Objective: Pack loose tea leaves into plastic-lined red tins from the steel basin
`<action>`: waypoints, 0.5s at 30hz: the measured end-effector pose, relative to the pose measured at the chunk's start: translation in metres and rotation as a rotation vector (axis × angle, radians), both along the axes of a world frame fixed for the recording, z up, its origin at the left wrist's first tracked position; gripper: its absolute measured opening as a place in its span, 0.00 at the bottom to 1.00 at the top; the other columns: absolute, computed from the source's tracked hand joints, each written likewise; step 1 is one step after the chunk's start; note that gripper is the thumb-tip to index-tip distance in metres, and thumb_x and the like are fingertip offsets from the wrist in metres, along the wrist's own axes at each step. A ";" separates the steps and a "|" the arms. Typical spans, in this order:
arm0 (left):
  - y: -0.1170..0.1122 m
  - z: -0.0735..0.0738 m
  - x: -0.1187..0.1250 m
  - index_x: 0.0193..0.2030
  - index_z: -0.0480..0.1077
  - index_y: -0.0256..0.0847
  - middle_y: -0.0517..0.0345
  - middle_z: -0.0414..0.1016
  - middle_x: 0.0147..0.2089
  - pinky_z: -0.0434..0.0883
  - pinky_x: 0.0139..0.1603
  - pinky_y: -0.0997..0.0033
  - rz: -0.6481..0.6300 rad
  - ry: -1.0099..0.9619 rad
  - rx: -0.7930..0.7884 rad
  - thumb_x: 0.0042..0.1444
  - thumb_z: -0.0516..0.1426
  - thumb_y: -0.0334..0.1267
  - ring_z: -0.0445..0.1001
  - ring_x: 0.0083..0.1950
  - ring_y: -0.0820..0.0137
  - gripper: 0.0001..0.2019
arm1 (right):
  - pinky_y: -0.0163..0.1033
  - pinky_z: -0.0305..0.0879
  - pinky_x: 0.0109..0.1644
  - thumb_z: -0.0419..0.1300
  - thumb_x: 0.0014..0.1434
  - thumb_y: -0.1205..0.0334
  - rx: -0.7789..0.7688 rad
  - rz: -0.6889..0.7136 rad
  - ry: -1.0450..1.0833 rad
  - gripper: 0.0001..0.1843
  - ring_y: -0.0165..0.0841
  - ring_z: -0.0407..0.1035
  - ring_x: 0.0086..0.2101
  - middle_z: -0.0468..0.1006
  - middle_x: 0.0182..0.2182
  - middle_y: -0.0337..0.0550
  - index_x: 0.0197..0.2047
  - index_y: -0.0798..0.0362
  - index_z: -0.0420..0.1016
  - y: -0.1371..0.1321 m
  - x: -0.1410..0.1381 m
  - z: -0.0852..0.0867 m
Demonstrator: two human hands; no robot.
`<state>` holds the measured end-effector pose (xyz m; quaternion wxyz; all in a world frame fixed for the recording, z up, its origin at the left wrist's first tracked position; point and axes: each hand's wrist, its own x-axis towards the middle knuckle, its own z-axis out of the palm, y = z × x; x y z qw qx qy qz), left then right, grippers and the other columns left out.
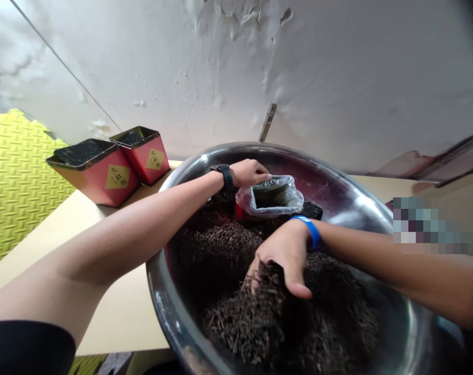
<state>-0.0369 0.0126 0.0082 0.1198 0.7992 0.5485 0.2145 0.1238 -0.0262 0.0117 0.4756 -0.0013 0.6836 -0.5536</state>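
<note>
A large steel basin holds a mass of dark, dry loose-leaf tea. Inside it, toward the far side, a red tin stands in the leaves, lined with a clear plastic bag folded out over its rim. My left hand is closed at the bag's far left edge, fingertips pinching the plastic. In front of the tin, my right hand dips into the tea with leaves gathered against its palm; its thumb stands apart and the other fingertips are buried. The tin's contents are too dark to make out.
Two red tins, a larger one and a smaller one, with yellow labels and dark tops stand left of the basin on a pale table. A black object lies beside the lined tin. A peeling wall rises behind.
</note>
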 end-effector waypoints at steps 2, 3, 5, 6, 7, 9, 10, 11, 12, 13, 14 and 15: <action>-0.001 0.001 0.000 0.41 0.73 0.35 0.54 0.75 0.35 0.58 0.31 0.78 0.001 0.001 -0.001 0.55 0.47 0.46 0.67 0.32 0.75 0.20 | 0.37 0.49 0.57 0.69 0.27 0.50 -0.021 0.078 0.033 0.41 0.40 0.58 0.53 0.70 0.50 0.46 0.47 0.59 0.72 0.004 0.018 0.019; -0.001 0.001 0.000 0.41 0.73 0.35 0.54 0.75 0.35 0.58 0.32 0.77 -0.001 0.001 -0.002 0.55 0.48 0.46 0.67 0.32 0.74 0.20 | 0.39 0.44 0.60 0.68 0.29 0.49 0.021 0.100 0.082 0.40 0.41 0.56 0.55 0.69 0.51 0.47 0.47 0.58 0.71 0.008 0.026 0.027; -0.001 0.001 0.000 0.42 0.73 0.35 0.53 0.75 0.36 0.58 0.32 0.77 -0.004 -0.001 -0.001 0.55 0.48 0.46 0.67 0.32 0.74 0.20 | 0.45 0.32 0.62 0.66 0.36 0.47 0.136 0.120 0.186 0.35 0.42 0.53 0.56 0.67 0.53 0.47 0.47 0.56 0.72 0.015 0.041 0.037; -0.001 0.001 0.000 0.42 0.73 0.35 0.53 0.75 0.36 0.59 0.33 0.77 -0.005 -0.002 -0.001 0.55 0.48 0.46 0.67 0.32 0.74 0.20 | 0.47 0.28 0.62 0.63 0.41 0.45 0.207 0.113 0.229 0.32 0.42 0.53 0.56 0.66 0.53 0.47 0.47 0.54 0.72 0.019 0.048 0.038; -0.001 0.000 0.000 0.42 0.73 0.35 0.53 0.75 0.36 0.59 0.33 0.77 -0.005 -0.004 0.003 0.55 0.47 0.46 0.67 0.32 0.74 0.20 | 0.49 0.26 0.62 0.60 0.45 0.44 0.294 0.088 0.265 0.28 0.41 0.53 0.56 0.66 0.53 0.46 0.47 0.52 0.72 0.021 0.054 0.037; 0.000 -0.001 0.000 0.42 0.73 0.34 0.53 0.75 0.36 0.59 0.33 0.76 -0.005 -0.004 0.009 0.55 0.47 0.46 0.67 0.33 0.74 0.20 | 0.49 0.31 0.62 0.54 0.52 0.43 0.500 0.000 0.326 0.24 0.41 0.55 0.55 0.65 0.54 0.46 0.44 0.51 0.74 0.024 0.063 0.029; 0.000 -0.001 0.001 0.42 0.73 0.34 0.53 0.75 0.36 0.58 0.33 0.76 -0.005 -0.004 0.011 0.54 0.47 0.46 0.67 0.33 0.73 0.20 | 0.48 0.37 0.61 0.52 0.53 0.43 0.604 -0.051 0.361 0.25 0.41 0.56 0.55 0.64 0.54 0.47 0.44 0.52 0.74 0.024 0.066 0.022; 0.000 -0.001 0.001 0.42 0.73 0.34 0.53 0.75 0.36 0.58 0.33 0.76 -0.002 -0.004 0.010 0.54 0.47 0.46 0.67 0.33 0.73 0.21 | 0.46 0.43 0.60 0.50 0.54 0.43 0.692 -0.098 0.397 0.26 0.41 0.57 0.54 0.65 0.54 0.49 0.45 0.53 0.74 0.024 0.067 0.013; 0.000 -0.001 0.001 0.42 0.73 0.34 0.53 0.75 0.36 0.58 0.33 0.76 0.003 -0.006 0.008 0.54 0.47 0.46 0.67 0.33 0.73 0.21 | 0.44 0.49 0.58 0.49 0.55 0.43 0.754 -0.139 0.430 0.27 0.41 0.58 0.53 0.65 0.53 0.50 0.46 0.55 0.73 0.023 0.067 0.002; 0.000 -0.001 0.001 0.42 0.73 0.34 0.53 0.75 0.36 0.58 0.33 0.76 0.008 -0.007 0.004 0.54 0.47 0.46 0.67 0.33 0.73 0.21 | 0.42 0.53 0.56 0.47 0.56 0.44 0.787 -0.174 0.460 0.28 0.41 0.60 0.52 0.67 0.52 0.51 0.48 0.56 0.71 0.023 0.066 -0.009; 0.000 -0.001 0.001 0.42 0.73 0.34 0.53 0.75 0.36 0.58 0.33 0.76 0.012 -0.010 0.000 0.54 0.47 0.47 0.67 0.33 0.73 0.21 | 0.41 0.55 0.54 0.45 0.58 0.44 0.795 -0.205 0.483 0.29 0.40 0.61 0.51 0.69 0.50 0.52 0.50 0.58 0.69 0.023 0.064 -0.021; 0.000 -0.001 0.001 0.42 0.73 0.34 0.53 0.75 0.36 0.59 0.33 0.76 0.015 -0.014 -0.002 0.54 0.47 0.47 0.68 0.33 0.73 0.21 | 0.41 0.56 0.54 0.44 0.58 0.45 0.787 -0.237 0.504 0.29 0.39 0.62 0.50 0.70 0.49 0.52 0.51 0.59 0.68 0.023 0.061 -0.033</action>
